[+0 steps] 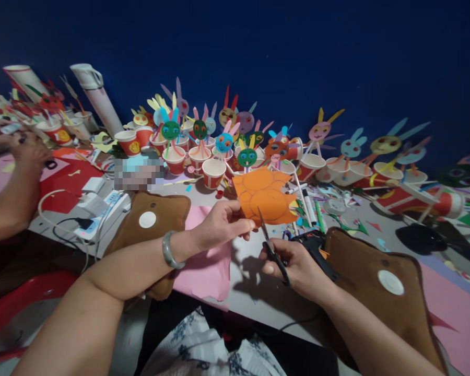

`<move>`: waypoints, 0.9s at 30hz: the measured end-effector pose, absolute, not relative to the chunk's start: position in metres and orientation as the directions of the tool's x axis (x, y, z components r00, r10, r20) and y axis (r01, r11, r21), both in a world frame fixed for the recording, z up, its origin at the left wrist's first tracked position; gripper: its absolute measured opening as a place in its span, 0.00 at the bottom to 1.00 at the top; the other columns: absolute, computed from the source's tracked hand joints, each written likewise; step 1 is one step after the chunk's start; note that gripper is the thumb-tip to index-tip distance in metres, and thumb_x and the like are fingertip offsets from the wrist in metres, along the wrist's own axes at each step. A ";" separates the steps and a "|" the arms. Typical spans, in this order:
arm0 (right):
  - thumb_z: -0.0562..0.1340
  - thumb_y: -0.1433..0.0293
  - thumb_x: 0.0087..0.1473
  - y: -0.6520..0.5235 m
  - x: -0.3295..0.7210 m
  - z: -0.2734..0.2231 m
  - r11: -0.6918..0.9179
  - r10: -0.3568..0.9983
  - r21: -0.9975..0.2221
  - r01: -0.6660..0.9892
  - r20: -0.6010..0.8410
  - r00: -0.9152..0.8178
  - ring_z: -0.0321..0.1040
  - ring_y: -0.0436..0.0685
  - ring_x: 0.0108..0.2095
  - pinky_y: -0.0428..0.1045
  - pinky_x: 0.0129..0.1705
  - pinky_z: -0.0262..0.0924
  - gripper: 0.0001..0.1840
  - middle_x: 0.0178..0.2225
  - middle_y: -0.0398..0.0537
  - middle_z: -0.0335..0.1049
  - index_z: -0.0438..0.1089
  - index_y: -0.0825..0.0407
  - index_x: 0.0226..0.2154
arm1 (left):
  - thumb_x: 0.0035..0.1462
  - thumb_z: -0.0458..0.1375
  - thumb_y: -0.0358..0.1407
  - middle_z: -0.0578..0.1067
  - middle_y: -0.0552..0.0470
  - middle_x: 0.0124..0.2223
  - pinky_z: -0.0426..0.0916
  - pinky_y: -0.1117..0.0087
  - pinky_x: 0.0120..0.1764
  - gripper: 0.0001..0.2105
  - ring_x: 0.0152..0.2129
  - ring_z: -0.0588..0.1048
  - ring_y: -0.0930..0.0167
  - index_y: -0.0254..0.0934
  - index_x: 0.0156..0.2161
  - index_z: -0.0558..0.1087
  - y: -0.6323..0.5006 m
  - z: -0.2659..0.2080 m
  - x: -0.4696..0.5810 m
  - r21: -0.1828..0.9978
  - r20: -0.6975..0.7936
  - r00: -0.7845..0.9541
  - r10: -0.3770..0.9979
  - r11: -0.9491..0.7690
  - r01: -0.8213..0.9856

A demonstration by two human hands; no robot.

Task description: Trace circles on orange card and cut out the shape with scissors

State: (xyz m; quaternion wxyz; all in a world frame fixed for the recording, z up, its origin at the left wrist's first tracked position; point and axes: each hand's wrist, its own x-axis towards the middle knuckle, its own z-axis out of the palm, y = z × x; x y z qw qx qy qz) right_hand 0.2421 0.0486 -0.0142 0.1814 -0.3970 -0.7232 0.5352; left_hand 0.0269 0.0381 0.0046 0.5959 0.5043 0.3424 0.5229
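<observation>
My left hand point(225, 225) pinches the lower left edge of an orange sheet of paper point(263, 193) with outlines drawn on it, holding it up above the table. My right hand point(288, 263) grips a pair of black-handled scissors point(273, 253), fingers in the loops. The scissor blades point up at the paper's lower edge; whether they are cutting into it I cannot tell. Beneath my left forearm lie pink paper point(203, 277) and a brown cushion-like pad point(162, 209). A second brown pad point(376, 292) sits under my right forearm.
Paper cups point(213, 172) with rabbit-faced paper figures point(247, 156) line the back of the table. Markers point(308, 206) and paper scraps lie to the right. On the left are a power strip point(105, 214), a tall flask point(96, 99), red paper point(68, 183) and another person's hands point(27, 143).
</observation>
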 end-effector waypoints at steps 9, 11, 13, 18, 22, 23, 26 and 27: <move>0.68 0.37 0.41 0.050 0.244 -0.012 0.084 0.749 -0.920 0.382 -0.194 -0.634 0.57 0.49 0.24 0.46 0.26 0.52 0.35 0.21 0.42 0.65 0.70 0.53 0.25 | 0.47 0.63 0.32 0.76 0.52 0.29 0.69 0.75 0.26 0.07 0.22 0.73 0.77 0.31 0.33 0.75 0.039 0.002 0.027 0.971 0.116 0.229 0.967 -0.061 -0.233; 0.68 0.37 0.41 0.051 0.244 -0.012 0.081 0.743 -0.921 0.382 -0.200 -0.639 0.56 0.49 0.23 0.46 0.25 0.51 0.35 0.20 0.41 0.64 0.69 0.53 0.24 | 0.46 0.63 0.31 0.76 0.52 0.28 0.69 0.76 0.26 0.07 0.22 0.73 0.77 0.31 0.33 0.75 0.039 0.003 0.027 0.971 0.110 0.228 0.967 -0.056 -0.231; 0.68 0.38 0.41 0.051 0.245 -0.011 0.079 0.733 -0.923 0.377 -0.202 -0.649 0.55 0.49 0.23 0.46 0.25 0.51 0.34 0.20 0.41 0.64 0.69 0.53 0.24 | 0.45 0.64 0.31 0.76 0.52 0.28 0.69 0.76 0.26 0.07 0.22 0.73 0.77 0.31 0.33 0.75 0.039 0.004 0.027 0.973 0.093 0.237 0.967 -0.038 -0.228; 0.67 0.37 0.43 0.052 0.246 -0.010 0.089 0.715 -0.924 0.372 -0.200 -0.669 0.54 0.49 0.23 0.46 0.25 0.52 0.34 0.19 0.41 0.63 0.70 0.53 0.24 | 0.44 0.64 0.31 0.76 0.53 0.27 0.68 0.77 0.24 0.07 0.20 0.72 0.77 0.31 0.31 0.75 0.039 0.005 0.027 0.971 0.071 0.252 0.965 -0.010 -0.238; 0.67 0.37 0.42 0.053 0.246 -0.009 0.093 0.716 -0.917 0.388 -0.209 -0.666 0.51 0.48 0.22 0.45 0.24 0.48 0.35 0.19 0.40 0.60 0.68 0.53 0.23 | 0.44 0.64 0.31 0.75 0.53 0.26 0.66 0.78 0.24 0.06 0.20 0.71 0.78 0.32 0.30 0.75 0.040 0.003 0.027 0.973 0.079 0.234 0.969 -0.024 -0.229; 0.67 0.37 0.42 0.053 0.246 -0.009 0.091 0.713 -0.917 0.388 -0.212 -0.669 0.51 0.48 0.22 0.45 0.24 0.48 0.35 0.19 0.39 0.60 0.67 0.53 0.22 | 0.44 0.63 0.31 0.75 0.53 0.26 0.66 0.78 0.24 0.06 0.21 0.71 0.78 0.31 0.30 0.75 0.040 0.002 0.027 0.973 0.082 0.230 0.970 -0.028 -0.228; 0.68 0.37 0.42 0.053 0.247 -0.009 0.077 0.706 -0.923 0.378 -0.217 -0.674 0.50 0.48 0.22 0.45 0.24 0.47 0.34 0.18 0.39 0.58 0.67 0.53 0.22 | 0.45 0.63 0.31 0.75 0.52 0.27 0.66 0.77 0.24 0.06 0.21 0.71 0.77 0.31 0.30 0.75 0.040 0.002 0.027 0.974 0.086 0.237 0.968 -0.031 -0.226; 0.68 0.38 0.42 0.053 0.247 -0.008 0.071 0.706 -0.925 0.373 -0.218 -0.674 0.50 0.47 0.22 0.45 0.24 0.47 0.34 0.18 0.38 0.58 0.67 0.53 0.22 | 0.45 0.63 0.31 0.75 0.52 0.27 0.66 0.77 0.24 0.06 0.21 0.71 0.77 0.31 0.30 0.74 0.039 0.002 0.027 0.974 0.085 0.241 0.967 -0.030 -0.223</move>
